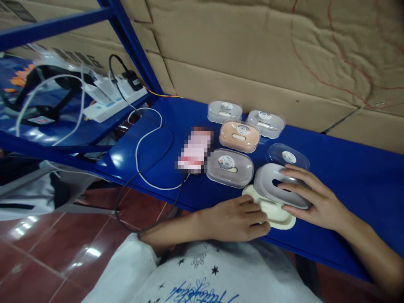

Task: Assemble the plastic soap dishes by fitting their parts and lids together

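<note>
Four boxes have see-through lids on them: a peach box [230,142], a big gray box [241,168] and two pale boxes [217,112] at the back. Each has a round sticker on top.

One more box looks only part way done. This open gray box [268,179] has a hole in its top and no lid over it. A loose clear lid [274,152] lies just beside it on the blue counter [341,168], and a cream tray [285,221] sits partly under it. I can't tell if the box and tray touch.

The right hand [325,204] has its fingers spread and clamped on the open gray box. The left hand [232,221] rests on the cream tray with bent fingers, close together. I can't tell if they pinch it. A phone [195,149] with a cord lies near the lidded boxes.
</note>
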Available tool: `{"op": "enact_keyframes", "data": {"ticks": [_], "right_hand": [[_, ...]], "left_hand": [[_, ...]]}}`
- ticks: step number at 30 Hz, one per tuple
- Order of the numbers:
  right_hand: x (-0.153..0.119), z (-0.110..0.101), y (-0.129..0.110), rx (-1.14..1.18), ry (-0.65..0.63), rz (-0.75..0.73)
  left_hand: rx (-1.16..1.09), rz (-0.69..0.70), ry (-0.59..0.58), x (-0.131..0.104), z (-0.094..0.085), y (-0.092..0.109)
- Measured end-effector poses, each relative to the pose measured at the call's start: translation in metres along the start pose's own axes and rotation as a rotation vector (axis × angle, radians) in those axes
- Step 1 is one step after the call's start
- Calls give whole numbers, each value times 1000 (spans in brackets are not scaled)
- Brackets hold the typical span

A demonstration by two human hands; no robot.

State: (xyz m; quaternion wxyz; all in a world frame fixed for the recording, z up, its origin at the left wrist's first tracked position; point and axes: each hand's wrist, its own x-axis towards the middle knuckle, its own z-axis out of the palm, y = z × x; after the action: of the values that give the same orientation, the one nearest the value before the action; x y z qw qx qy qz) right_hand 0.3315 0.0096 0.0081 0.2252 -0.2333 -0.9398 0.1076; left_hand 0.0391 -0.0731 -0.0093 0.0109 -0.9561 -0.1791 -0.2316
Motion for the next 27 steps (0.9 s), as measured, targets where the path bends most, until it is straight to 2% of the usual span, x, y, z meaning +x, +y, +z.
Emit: {"op": "enact_keyframes", "data": {"ticks": [9, 27], "right_hand": [[-5, 9, 8, 32, -46, 70], [-2, 10, 21, -134, 16, 101]], "left_hand": [[-1, 1, 7, -1, 1, 0], [-67, -3, -10, -1, -1, 0]]}}
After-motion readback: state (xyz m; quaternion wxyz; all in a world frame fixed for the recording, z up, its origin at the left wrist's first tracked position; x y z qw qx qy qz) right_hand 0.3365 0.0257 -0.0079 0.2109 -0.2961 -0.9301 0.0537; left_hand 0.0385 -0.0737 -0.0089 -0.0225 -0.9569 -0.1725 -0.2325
